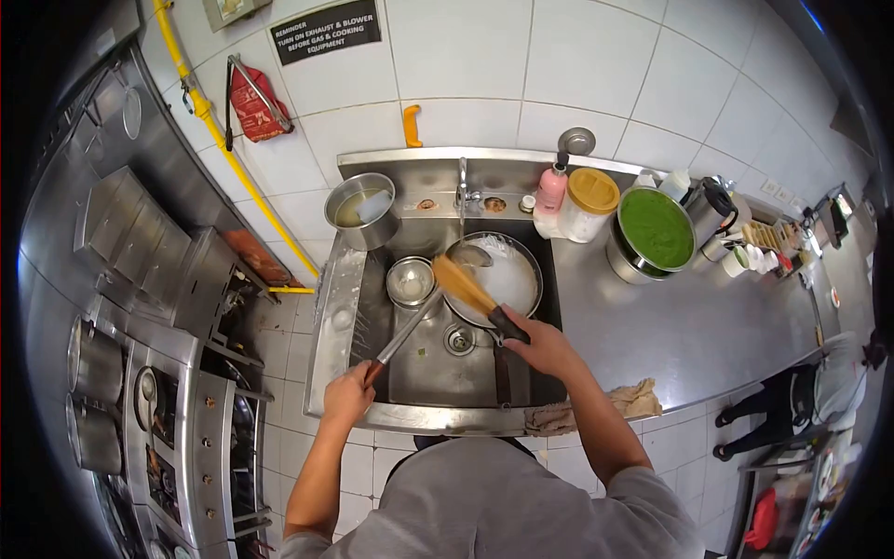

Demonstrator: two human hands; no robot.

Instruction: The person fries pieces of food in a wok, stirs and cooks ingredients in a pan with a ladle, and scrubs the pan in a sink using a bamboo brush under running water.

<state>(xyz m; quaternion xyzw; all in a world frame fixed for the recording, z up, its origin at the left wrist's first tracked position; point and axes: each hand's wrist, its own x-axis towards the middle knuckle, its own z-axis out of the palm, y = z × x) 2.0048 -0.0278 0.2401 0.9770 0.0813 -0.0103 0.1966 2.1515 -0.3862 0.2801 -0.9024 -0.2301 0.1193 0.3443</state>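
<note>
Over the sink (433, 382), my left hand (348, 399) is closed around the brown grip of a long-handled steel ladle (410, 328). Its bowl end lies over a wide pan (517, 279) holding whitish liquid. My right hand (542, 347) grips the dark handle of a tan, flat-headed tool (462, 283), whose kind I cannot make out. The tan head crosses over the ladle's shaft, and its tip is blurred; whether they touch I cannot tell. Beside the pan sits a small steel bowl (410, 280) in the basin.
A steel pot (361, 210) stands at the sink's back left. A tap (463, 191) rises behind the basin. To the right are a pink bottle (551, 190), a yellow-lidded tub (591, 200) and a container of green liquid (656, 229). A cloth (596, 410) lies on the front edge.
</note>
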